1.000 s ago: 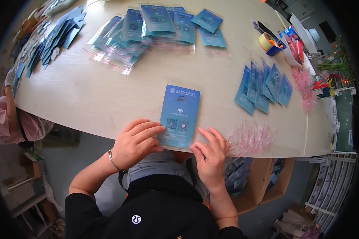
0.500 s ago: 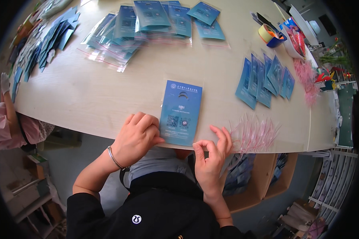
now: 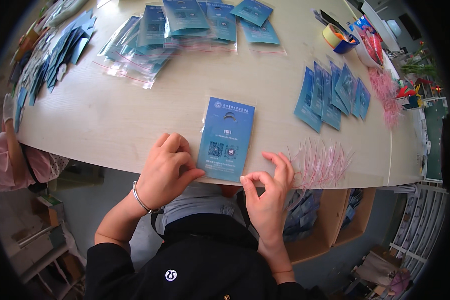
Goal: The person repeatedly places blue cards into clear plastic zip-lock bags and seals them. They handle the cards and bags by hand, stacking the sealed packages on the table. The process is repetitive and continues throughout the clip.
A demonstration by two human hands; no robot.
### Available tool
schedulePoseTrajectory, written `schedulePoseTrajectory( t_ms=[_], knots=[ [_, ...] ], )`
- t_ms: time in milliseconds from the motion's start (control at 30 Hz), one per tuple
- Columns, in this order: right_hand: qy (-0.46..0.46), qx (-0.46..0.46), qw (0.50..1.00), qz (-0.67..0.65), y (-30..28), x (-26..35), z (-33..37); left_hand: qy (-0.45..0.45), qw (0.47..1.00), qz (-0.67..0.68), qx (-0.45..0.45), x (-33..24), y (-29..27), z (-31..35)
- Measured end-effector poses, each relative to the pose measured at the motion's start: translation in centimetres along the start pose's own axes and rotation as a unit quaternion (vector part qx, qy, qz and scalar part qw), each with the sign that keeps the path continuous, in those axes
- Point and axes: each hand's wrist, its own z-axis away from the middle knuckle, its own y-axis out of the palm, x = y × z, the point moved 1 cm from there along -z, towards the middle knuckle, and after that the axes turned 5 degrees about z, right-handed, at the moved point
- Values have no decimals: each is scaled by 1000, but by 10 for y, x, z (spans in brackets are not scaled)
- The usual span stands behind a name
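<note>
Keep the bagged card (image 3: 227,137) flat, its near edge taut: right hand (image 3: 269,194) pinches one corner; left hand's (image 3: 165,169) grip at the other cannot be confirmed.

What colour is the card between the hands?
The card shades from blue down to teal; head view.

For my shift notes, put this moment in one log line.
card: on table; left hand: at lower left corner; right hand: at lower right corner; bagged cards: farther back
</note>
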Motion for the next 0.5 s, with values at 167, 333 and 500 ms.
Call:
schedulePoseTrajectory(
  t_ms=[167,333,500],
  knots=[
    [9,0,1000,2,-1,3,0,-28,999,-23,17,-5,-1,-5],
    [37,-32,998,-27,2,4,4,-33,998,-55,23,-6,0,-5],
    [37,-87,994,-45,11,5,9,-31,998,-52,-30,-3,5,-1]
  ],
)
